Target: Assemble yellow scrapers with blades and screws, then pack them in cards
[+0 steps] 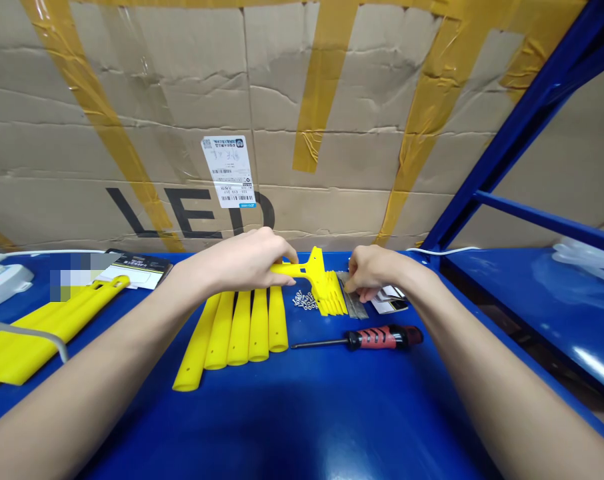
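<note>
My left hand (pixel 257 259) pinches the stem of a yellow plastic scraper head (pixel 313 270), whose wide end points right. Beneath that wide end lie several more yellow scraper heads (pixel 335 303), partly covered. My right hand (pixel 375 270) has its fingers closed at the grey metal blades (pixel 355 305) just right of them; how many it grips is hidden. Between the hands sits a small pile of silver screws and nuts (pixel 305 301). Several yellow tubular handles (pixel 239 330) are lined up below my left hand. A red and black screwdriver (pixel 377 339) rests nearer me, tip pointing left.
Long yellow scrapers (pixel 57 327) lie at the left, near a white device (pixel 5 283) and a black and white card (pixel 137 269). A large taped cardboard box (pixel 282 100) stands behind the blue table (pixel 307 420). Blue metal framing (pixel 512 127) rises at the right.
</note>
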{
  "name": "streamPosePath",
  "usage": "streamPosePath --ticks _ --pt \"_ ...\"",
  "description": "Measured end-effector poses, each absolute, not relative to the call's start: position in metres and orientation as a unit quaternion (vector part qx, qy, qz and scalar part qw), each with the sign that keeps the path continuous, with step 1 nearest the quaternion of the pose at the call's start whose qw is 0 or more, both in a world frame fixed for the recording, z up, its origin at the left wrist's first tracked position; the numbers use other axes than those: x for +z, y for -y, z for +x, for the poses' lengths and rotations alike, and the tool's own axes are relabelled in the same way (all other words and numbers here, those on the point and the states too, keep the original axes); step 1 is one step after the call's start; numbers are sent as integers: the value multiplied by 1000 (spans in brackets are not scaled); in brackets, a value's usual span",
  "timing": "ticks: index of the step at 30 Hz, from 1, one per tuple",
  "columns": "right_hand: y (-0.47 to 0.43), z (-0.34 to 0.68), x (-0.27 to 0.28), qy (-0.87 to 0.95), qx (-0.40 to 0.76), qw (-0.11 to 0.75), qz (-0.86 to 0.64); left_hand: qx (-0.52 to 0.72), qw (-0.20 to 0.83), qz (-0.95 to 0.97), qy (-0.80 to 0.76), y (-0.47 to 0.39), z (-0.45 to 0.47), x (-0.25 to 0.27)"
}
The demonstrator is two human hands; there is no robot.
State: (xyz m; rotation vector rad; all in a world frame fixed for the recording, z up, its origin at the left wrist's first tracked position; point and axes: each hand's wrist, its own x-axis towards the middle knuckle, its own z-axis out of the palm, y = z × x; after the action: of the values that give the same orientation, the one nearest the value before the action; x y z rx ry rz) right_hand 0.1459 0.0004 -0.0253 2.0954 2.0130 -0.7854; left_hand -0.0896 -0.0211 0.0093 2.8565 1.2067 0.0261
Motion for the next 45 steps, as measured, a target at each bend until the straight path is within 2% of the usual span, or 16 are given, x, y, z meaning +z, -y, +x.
streamPosePath --ticks 10,13,15,18,23,27,34,45 --pt "4 150 -20 -674 -284 68 679 11 23 925 -380 23 -90 12" --pt "6 152 -13 -685 -250 73 681 8 25 923 -383 23 -91 12" --pt "8 154 -5 -699 -205 61 682 3 26 923 -383 23 -93 13" --pt "12 156 8 -721 -176 -2 670 -9 33 922 -384 25 -97 18" --pt "18 151 12 -724 -329 -165 584 -46 48 916 -396 31 -104 28" --pt "20 142 5 -700 -416 -235 530 -61 61 908 -411 35 -110 32" --pt "20 139 0 -669 -565 -234 423 -76 46 903 -420 32 -115 29" --pt "16 123 -15 -602 -589 -258 473 -62 56 906 -414 29 -117 26"
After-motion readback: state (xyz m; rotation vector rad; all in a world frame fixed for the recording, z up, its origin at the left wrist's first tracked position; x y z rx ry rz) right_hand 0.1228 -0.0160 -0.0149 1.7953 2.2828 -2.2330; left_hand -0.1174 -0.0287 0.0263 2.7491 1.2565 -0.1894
